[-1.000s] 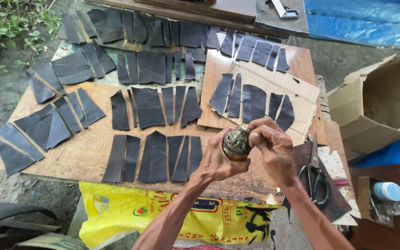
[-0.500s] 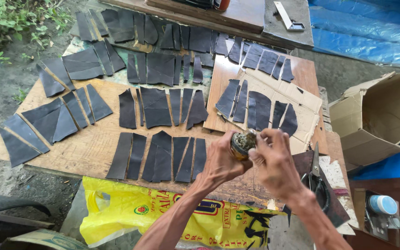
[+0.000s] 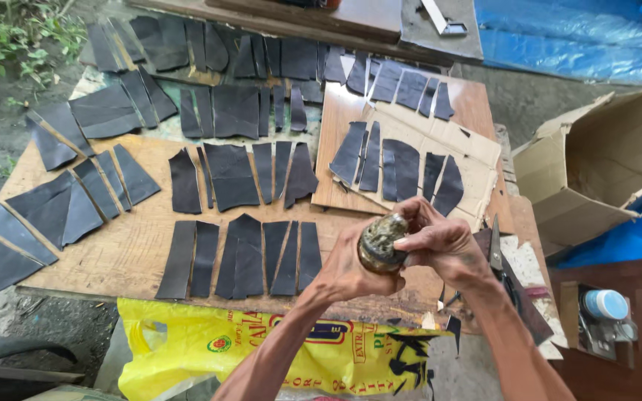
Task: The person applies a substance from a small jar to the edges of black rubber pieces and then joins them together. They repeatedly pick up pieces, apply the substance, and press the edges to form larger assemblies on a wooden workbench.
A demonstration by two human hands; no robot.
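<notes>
Gripping a grimy round tin [image 3: 382,241], left hand [image 3: 351,269] wraps beneath while right hand [image 3: 441,243] pinches its top.

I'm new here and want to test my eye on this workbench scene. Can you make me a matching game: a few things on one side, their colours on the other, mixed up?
Things:
1. round jar held in both hands
2. plastic bag at the board's near edge
3. cut pieces laid out on the board
4. tarp at the far right

Colours:
A. blue
B. black
C. grimy brown-gold
D. yellow

Pairs: 1-C, 2-D, 3-B, 4-A
</notes>
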